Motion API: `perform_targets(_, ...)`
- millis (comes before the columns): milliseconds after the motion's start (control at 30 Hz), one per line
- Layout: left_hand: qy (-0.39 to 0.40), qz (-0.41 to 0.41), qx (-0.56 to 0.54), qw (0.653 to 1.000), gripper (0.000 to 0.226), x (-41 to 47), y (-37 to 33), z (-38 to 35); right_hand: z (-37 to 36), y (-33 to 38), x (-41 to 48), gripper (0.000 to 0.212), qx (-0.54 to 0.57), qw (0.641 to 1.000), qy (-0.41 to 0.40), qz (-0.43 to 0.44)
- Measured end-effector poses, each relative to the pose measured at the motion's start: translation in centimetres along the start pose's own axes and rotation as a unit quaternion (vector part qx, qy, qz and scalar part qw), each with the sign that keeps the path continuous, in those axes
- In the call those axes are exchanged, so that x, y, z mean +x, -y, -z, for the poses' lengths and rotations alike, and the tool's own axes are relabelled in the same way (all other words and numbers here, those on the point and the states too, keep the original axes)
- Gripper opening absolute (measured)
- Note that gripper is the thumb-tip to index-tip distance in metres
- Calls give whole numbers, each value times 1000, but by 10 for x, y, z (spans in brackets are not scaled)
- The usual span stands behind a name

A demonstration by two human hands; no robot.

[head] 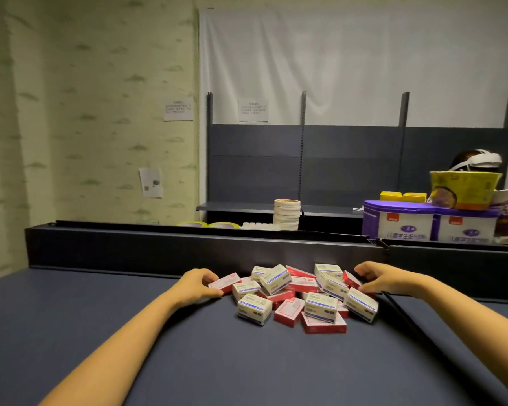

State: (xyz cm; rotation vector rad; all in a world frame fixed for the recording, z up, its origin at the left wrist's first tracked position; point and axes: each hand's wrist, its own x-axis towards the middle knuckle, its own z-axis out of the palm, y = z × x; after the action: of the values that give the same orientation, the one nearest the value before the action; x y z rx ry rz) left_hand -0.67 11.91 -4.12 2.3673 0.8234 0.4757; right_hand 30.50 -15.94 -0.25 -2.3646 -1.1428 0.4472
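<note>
2 hands, set well apart, bracket a pile of small boxes [276, 279] heaped against the back rail [188, 253] of a blue table [188, 347]. The left hand [200, 284] pinches a red box [225, 282] and the right hand [377, 278] curls round the pile's opposite edge, apparently to corral it.

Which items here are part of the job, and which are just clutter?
In the job:
pile of small boxes
left hand and right hand, cupping its sides

Lying about:
stack of white tubs
purple-lidded cartons
noodle bowl
yellow boxes
wall notices
</note>
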Motion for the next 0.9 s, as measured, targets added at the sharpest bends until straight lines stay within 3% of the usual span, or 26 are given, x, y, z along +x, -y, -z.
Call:
perform_targets(233,-67,-38,-109,991,31,-12,-3,23,-6,-9,13,32,-22,999,-25,-15)
perform_targets(467,-22,-100,-174,979,28,-31,-62,18,26,-25,-19,38,61,997,-35,-18)
perform_targets(700,14,-144,-148,978,26,-54,-144,-30,69,-28,-95,35,49,997,-16,62)
perform_targets(900,38,-167,-156,973,30,-80,-231,-102,101,-81,-170,47,36,992,0,120)
